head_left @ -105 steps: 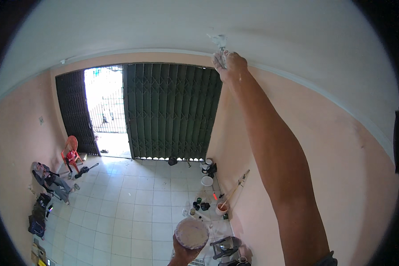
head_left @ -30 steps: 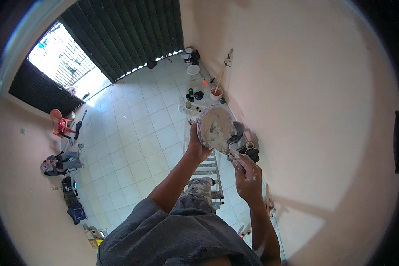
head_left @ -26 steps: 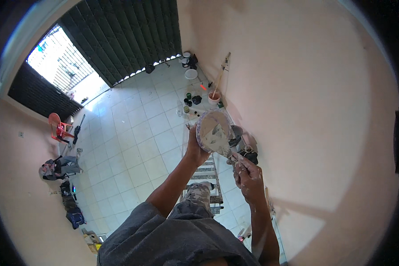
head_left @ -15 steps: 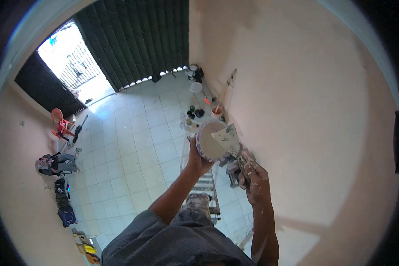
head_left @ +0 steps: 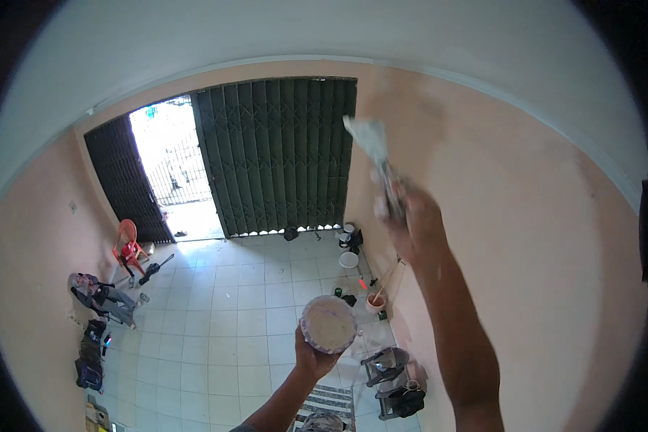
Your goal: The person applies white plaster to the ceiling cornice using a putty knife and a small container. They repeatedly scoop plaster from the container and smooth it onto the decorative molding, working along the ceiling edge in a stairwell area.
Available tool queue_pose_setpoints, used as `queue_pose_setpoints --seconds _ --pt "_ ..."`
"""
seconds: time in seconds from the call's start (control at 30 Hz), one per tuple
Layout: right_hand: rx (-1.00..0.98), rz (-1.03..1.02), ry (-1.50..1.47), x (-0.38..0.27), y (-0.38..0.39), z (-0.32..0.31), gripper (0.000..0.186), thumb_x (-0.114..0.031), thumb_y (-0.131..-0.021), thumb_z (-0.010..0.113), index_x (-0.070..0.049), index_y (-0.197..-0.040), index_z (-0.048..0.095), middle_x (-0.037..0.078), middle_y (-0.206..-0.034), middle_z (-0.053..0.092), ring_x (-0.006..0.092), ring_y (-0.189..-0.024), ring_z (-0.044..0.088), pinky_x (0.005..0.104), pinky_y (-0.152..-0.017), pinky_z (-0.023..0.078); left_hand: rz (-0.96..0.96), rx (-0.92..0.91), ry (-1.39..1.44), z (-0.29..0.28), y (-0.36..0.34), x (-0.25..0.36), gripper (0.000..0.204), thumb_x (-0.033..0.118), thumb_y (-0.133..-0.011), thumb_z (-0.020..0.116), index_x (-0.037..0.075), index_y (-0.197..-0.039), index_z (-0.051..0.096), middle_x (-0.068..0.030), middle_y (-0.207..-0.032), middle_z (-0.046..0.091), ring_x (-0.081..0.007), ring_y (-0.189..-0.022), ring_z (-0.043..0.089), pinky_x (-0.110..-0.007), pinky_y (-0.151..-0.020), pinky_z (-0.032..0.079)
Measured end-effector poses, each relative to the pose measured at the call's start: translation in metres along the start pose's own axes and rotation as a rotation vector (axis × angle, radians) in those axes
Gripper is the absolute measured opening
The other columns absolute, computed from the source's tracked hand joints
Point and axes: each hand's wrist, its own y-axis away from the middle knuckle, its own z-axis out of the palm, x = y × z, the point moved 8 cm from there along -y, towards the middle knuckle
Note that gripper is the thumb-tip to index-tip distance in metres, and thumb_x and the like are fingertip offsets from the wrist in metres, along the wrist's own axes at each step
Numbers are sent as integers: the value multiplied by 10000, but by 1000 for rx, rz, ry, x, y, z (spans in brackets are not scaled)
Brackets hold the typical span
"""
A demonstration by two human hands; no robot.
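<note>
My left hand [head_left: 315, 358] is wrapped round the side of a round tub [head_left: 329, 324] with a purple-smeared rim, filled with pale beige paste. High to the right, my right hand [head_left: 409, 214] grips the handle of a putty knife [head_left: 369, 140]. The knife's wide blade points up and left, whitened with paste and blurred by motion. It appears in front of the dark folding gate and the edge of the peach wall [head_left: 511, 237]; I cannot tell whether it touches the wall.
A striped plank platform [head_left: 327, 403] lies below me. Along the right wall stand dark stools [head_left: 389, 367], a bucket with a stick [head_left: 376, 301] and a white lid [head_left: 348, 260]. A folding gate [head_left: 277, 158] spans the back. At left are a red chair [head_left: 127, 241] and a seated person [head_left: 108, 299].
My right hand has lifted the putty knife up and away from the tub. The tub sits lower in view, and the view has tilted up, showing more ceiling.
</note>
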Motion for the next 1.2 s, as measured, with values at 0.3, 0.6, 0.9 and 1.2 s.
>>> queue_pose_setpoints --seconds 0.3,0.6,0.9,1.2 --pt "-112 -143 -121 -52 -213 80 195 -112 -1030 476 62 -1099 531 120 -977 591 230 -806 594 278 -690 549 169 172 64 -58 -16 2 711 660 -923 425 189 -1457 426 -108 -1446 487 -344 -1307 503 -558 -1060 443" --pt "24 -125 -366 -62 -292 37 91 -23 -1007 421 44 -1003 482 160 -930 526 277 -792 516 381 -644 505 307 254 49 -114 -34 7 709 671 -918 414 193 -1441 444 -97 -1428 506 -341 -1307 501 -552 -1043 452" --pt "-20 -190 -372 -91 -287 72 162 -55 -1040 359 58 -974 453 149 -891 504 255 -749 521 365 -630 514 298 236 66 -130 -36 16 709 666 -908 438 198 -1441 443 -106 -1437 497 -345 -1309 502 -565 -1045 452" --pt "-32 -222 -489 -105 -257 84 203 -80 -1050 436 99 -1133 484 151 -962 518 251 -814 533 351 -644 530 231 210 78 -111 -31 20 681 634 -932 430 175 -1433 452 -114 -1411 523 -356 -1305 516 -557 -1040 471"
